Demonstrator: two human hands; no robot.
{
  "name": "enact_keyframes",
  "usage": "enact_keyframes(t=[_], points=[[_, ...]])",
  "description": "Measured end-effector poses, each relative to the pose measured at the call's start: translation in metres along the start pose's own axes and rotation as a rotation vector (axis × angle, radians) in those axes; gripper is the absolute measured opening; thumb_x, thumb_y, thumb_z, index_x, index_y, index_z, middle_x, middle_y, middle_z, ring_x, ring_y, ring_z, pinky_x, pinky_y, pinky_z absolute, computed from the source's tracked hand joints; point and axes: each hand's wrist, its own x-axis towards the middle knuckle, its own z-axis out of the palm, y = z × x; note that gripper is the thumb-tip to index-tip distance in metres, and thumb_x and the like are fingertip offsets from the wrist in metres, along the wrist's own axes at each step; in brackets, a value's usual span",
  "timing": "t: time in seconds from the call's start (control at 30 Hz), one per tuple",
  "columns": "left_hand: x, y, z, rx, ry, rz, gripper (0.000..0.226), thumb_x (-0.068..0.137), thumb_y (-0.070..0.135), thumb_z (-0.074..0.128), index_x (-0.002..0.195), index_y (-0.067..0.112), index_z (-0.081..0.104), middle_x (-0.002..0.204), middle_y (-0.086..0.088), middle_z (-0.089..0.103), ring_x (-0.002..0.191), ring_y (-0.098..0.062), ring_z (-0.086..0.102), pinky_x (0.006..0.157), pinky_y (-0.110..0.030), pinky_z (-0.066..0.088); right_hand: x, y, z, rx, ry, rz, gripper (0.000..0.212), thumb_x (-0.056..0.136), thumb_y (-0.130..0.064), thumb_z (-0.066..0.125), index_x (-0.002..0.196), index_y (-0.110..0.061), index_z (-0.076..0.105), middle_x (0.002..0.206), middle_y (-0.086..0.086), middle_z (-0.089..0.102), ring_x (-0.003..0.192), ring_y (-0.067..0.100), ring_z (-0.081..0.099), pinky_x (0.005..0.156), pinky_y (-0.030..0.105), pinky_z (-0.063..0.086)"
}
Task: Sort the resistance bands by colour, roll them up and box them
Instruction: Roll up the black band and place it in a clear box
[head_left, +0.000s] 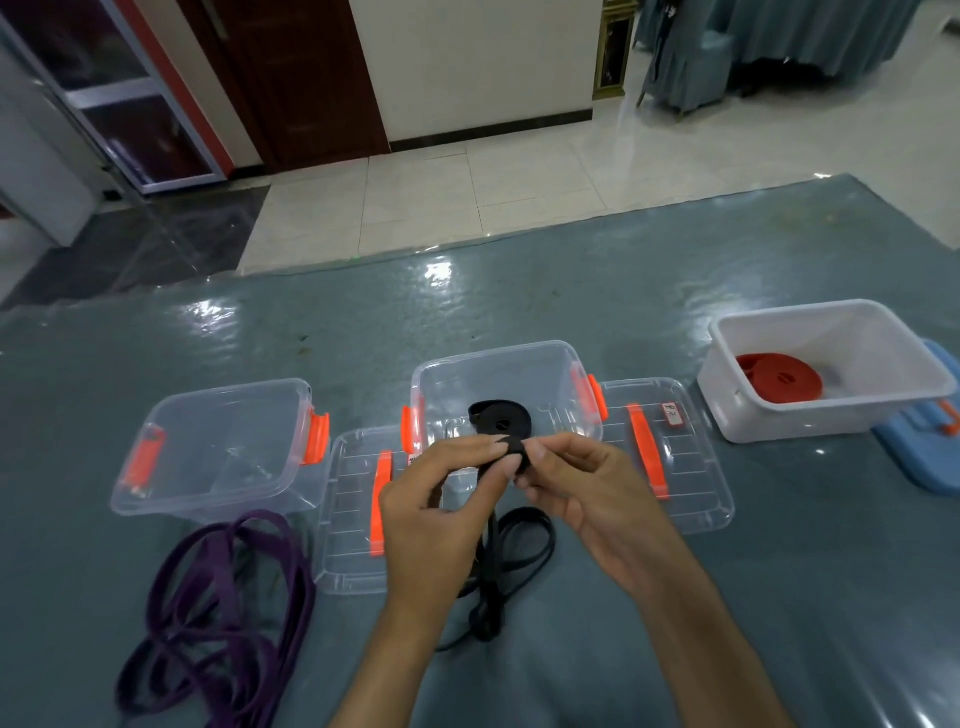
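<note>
Purple bands (223, 597) lie unsorted at near left. At centre, a black band (511, 452) is pinched by both the left hand (441, 499) and the right hand (582, 488), its tail trailing on the table (675, 597); loosened pressure could let the started coil spring open.

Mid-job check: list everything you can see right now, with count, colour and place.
black band being rolled: 1, black, pinched in both hands, tail trailing onto the table
rolled black band: 1, black, in the middle clear box
purple bands: loose pile, count unclear, purple, table front left
left clear box: 1, clear with orange latches, holds no band
clear lids: 2, orange handles, one beside each clear box
rolled red bands: red, count unclear, in the white box at right
blue lid: 1, under the white box
table: grey-blue, glossy
left hand: pinches band
right hand: pinches band
</note>
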Motion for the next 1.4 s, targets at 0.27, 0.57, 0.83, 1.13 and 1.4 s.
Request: enact_keyframes(t=[0.27, 0.57, 0.83, 1.13, 1.4], points=[[0.006, -0.005, -0.001, -0.042, -0.117, -0.128, 0.032, 0.087, 0.03, 0.083, 0.118, 0.038, 0.079, 0.117, 0.006, 0.077, 0.116, -0.023, 0.072, 0.099, -0.033, 0.058, -0.008, 0.005, 0.012, 0.054, 0.073, 0.028, 0.023, 0.083, -0.025, 0.078, 0.105, -0.02, 0.081, 0.101, 0.019, 0.08, 0.093, 0.028, 0.08, 0.078, 0.029, 0.063], [0.001, -0.004, -0.016, -0.003, -0.138, -0.167, 0.028, 0.093, 0.035, 0.079, 0.121, 0.036, 0.079, 0.116, 0.002, 0.075, 0.112, -0.025, 0.072, 0.094, -0.033, 0.059, -0.011, -0.004, 0.018, -0.295, 0.065, -0.19, 0.026, 0.092, -0.029, 0.075, 0.118, -0.027, 0.079, 0.108, 0.002, 0.08, 0.086, 0.019, 0.077, 0.075, 0.025, 0.061], [-0.003, 0.015, -0.01, -0.198, 0.085, -0.295, 0.029, 0.075, 0.03, 0.092, 0.1, 0.027, 0.078, 0.096, -0.004, 0.081, 0.089, -0.021, 0.079, 0.079, -0.023, 0.062, -0.017, -0.002, 0.018, -0.294, 0.003, -0.379, 0.027, 0.089, -0.01, 0.078, 0.11, -0.027, 0.083, 0.103, 0.005, 0.082, 0.087, 0.025, 0.08, 0.076, 0.027, 0.064], [-0.006, 0.02, -0.022, -0.231, -0.088, -0.272, 0.024, 0.079, 0.025, 0.088, 0.102, 0.025, 0.082, 0.112, -0.007, 0.078, 0.114, -0.03, 0.074, 0.096, -0.036, 0.061, -0.025, 0.003, 0.018, -0.228, 0.027, -0.425, 0.013, 0.085, -0.011, 0.082, 0.097, -0.01, 0.076, 0.104, 0.012, 0.077, 0.088, 0.035, 0.08, 0.076, 0.039, 0.066], [0.0, 0.035, -0.019, -0.261, -0.052, -0.262, 0.027, 0.081, 0.022, 0.087, 0.107, 0.024, 0.081, 0.106, -0.005, 0.082, 0.104, -0.022, 0.078, 0.085, -0.022, 0.06, -0.033, 0.003, 0.033, -0.134, 0.086, -0.545, 0.011, 0.086, -0.012, 0.082, 0.089, -0.019, 0.074, 0.098, 0.001, 0.075, 0.09, 0.031, 0.08, 0.075, 0.039, 0.066]])
